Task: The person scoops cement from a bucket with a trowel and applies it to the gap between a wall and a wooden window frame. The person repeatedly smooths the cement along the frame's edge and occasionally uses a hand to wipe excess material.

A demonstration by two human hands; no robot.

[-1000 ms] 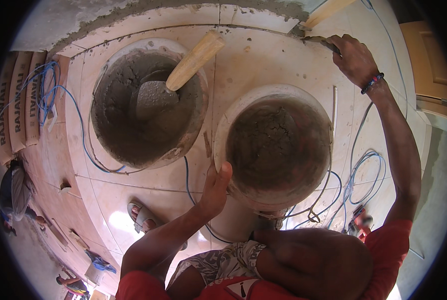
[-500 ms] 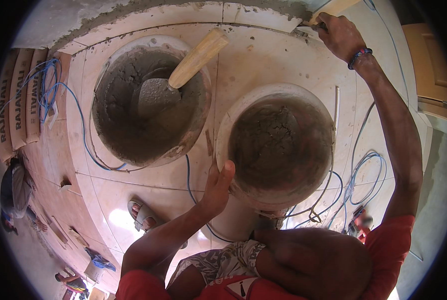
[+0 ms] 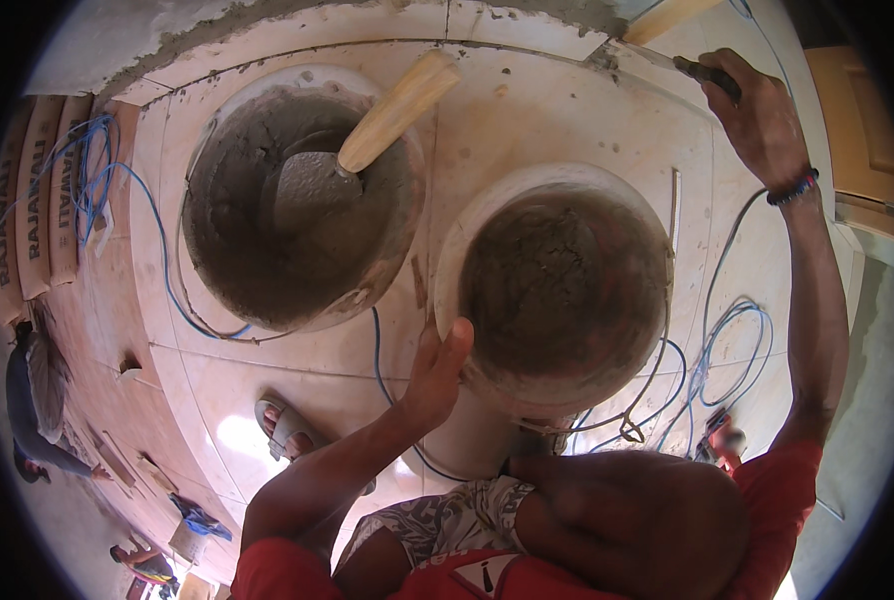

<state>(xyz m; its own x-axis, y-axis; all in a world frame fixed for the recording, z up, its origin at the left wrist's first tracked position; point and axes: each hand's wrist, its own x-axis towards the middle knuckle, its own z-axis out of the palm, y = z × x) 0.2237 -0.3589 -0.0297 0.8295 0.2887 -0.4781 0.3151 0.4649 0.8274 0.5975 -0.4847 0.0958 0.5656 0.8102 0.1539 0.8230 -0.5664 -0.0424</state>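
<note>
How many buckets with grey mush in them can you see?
2: the left bucket, with a wooden handle sticking out, and the right bucket, with the left hand at its rim. Others could be hidden.

Left arm (image 3: 342, 470) bent, thumb (image 3: 458, 342) raised; right arm (image 3: 817, 290) outstretched, fingers (image 3: 735, 66) curled.

We see light spread fairly evenly over the pale tiled floor (image 3: 527, 120), burning out into a patch of glare just left of the grey sandal (image 3: 289, 430). Inside the left bucket (image 3: 307, 77) and the right bucket (image 3: 577, 175) we meet dim shade, texture readable. The fisheye bows straight edges, black fills the corners, and we find the person (image 3: 25, 400) near the left rim stretched and soft.
</note>
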